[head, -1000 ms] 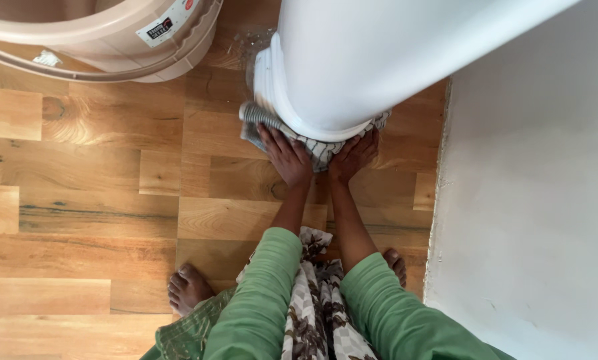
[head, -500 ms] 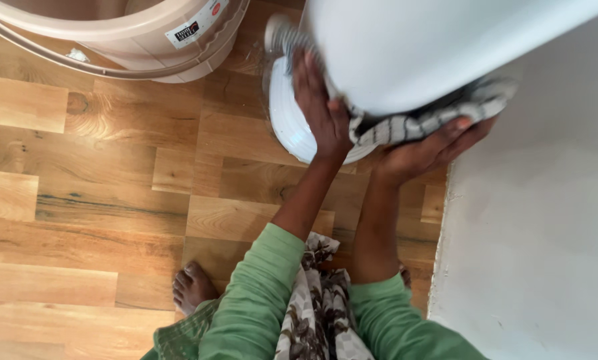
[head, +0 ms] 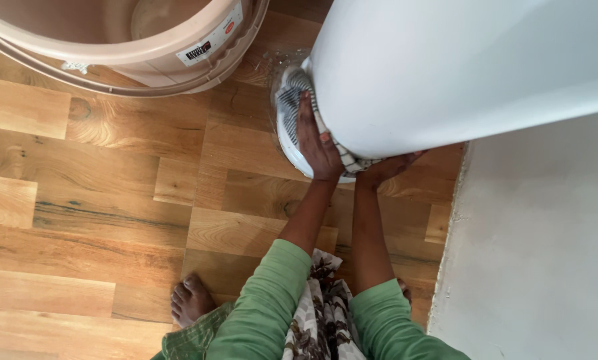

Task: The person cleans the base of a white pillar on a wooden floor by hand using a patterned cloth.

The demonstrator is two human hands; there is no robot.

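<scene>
A tall white cylindrical appliance (head: 445, 67) stands on the wooden floor, its white base ring (head: 289, 143) showing at lower left. A white cloth with dark checks (head: 289, 100) is wrapped around its lower side. My left hand (head: 315, 143) presses flat on the cloth against the appliance. My right hand (head: 385, 168) holds the cloth's other end under the appliance's curve, fingers partly hidden. Both arms wear green sleeves.
A beige round plastic tub (head: 132, 40) sits on the floor at the upper left. A white wall (head: 539, 253) runs along the right. My bare foot (head: 191, 300) rests on the wood planks below.
Both hands have slid the cloth down the appliance's side from its raised position; my right hand moved left and lower, and the cloth now lies tighter to the base.
</scene>
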